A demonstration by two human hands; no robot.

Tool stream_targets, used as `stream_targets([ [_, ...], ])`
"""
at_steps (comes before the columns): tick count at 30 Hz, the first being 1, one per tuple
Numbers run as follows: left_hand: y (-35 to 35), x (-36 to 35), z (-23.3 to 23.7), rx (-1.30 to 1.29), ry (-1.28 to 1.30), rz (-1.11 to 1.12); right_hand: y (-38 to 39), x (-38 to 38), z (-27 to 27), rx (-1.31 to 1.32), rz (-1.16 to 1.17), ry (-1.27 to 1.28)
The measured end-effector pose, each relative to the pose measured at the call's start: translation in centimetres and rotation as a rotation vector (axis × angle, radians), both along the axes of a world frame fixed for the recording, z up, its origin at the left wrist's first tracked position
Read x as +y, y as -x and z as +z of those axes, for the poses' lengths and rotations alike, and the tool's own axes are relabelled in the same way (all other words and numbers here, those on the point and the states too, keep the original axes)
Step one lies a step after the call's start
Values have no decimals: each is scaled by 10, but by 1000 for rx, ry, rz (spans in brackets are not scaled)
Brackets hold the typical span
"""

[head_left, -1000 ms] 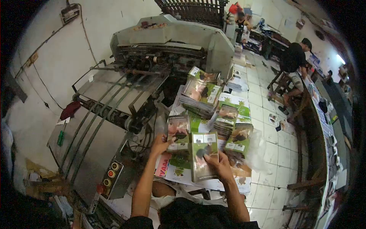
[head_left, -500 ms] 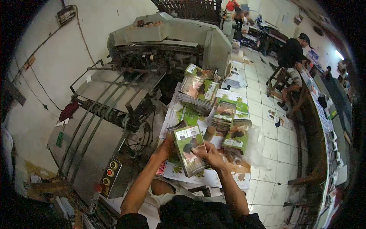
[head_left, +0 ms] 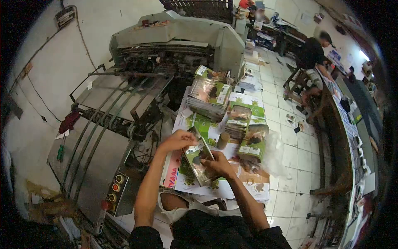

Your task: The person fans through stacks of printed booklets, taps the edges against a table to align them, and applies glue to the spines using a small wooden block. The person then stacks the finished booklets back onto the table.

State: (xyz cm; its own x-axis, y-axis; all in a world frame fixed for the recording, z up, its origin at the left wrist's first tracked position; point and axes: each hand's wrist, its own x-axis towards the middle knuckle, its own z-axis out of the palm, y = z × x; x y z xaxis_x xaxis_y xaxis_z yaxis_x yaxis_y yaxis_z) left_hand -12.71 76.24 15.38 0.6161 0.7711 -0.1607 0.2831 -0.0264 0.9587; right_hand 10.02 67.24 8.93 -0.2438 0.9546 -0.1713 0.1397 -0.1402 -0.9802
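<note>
A small stack of printed leaflets [head_left: 193, 157], green with a dark photo, is held slanted in front of my body. My right hand [head_left: 219, 164] grips its right side, the thumb lying across the printed face. Over the upper left part of the stack reaches my left hand [head_left: 179, 141], its fingers stretched out and the tips at the top face; whether they pinch a sheet is not clear. A pale edge shows along the stack's right side. Just beyond stands a short brown cylinder [head_left: 223, 141].
Taller leaflet piles [head_left: 209, 95] and smaller piles [head_left: 252, 143] stand on printed sheets [head_left: 207, 189]. At left is a large machine [head_left: 99, 153] with rods and control buttons [head_left: 115, 187]. Clear plastic [head_left: 275, 155] hangs at the table's right edge. Another person [head_left: 311, 54] sits by a long bench.
My left hand has come from the stack's left edge to over its upper face. The stack has turned, showing its side edge more. The camera view has shifted slightly.
</note>
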Motion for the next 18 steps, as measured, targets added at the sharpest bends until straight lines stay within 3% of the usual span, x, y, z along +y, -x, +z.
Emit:
stream_targets([
  [3, -28, 6, 3, -10, -89, 29, 2, 7, -5, -59, 37, -71],
  [5, -32, 8, -4, -56, -159, -5, -1, 22, -26, -297, 50, -127],
  [6, -35, 8, -7, -98, -223, -42, -2, 21, -21, -294, 42, -129],
  [7, -32, -2, 12, 72, -282, -156, -2, 19, -10, -286, 38, -74],
  [8, -26, -9, 16, 78, -279, -165, -1, 16, 1, -276, 36, -16],
  [10, 0, -19, 17, 509, -511, -155, -4, 18, 16, -86, 44, 167],
  [11, 19, 8, -26, 202, -275, -147, -4, 20, 23, 24, 33, 310],
  [12, 19, 4, -26, 210, -279, -150, -4, 17, 30, 32, 31, 307],
  [14, 18, -18, -34, 368, -800, 264, -2, 11, 39, 255, -26, 211],
  [15, 17, -21, -42, 320, -650, 279, -6, 19, 25, -219, -65, 54],
  [16, 18, -18, -43, 315, -662, 291, -3, 7, 39, -507, -88, -114],
  [18, 22, -14, -50, -2, -444, 277, -4, -27, 68, -747, -97, -334],
])
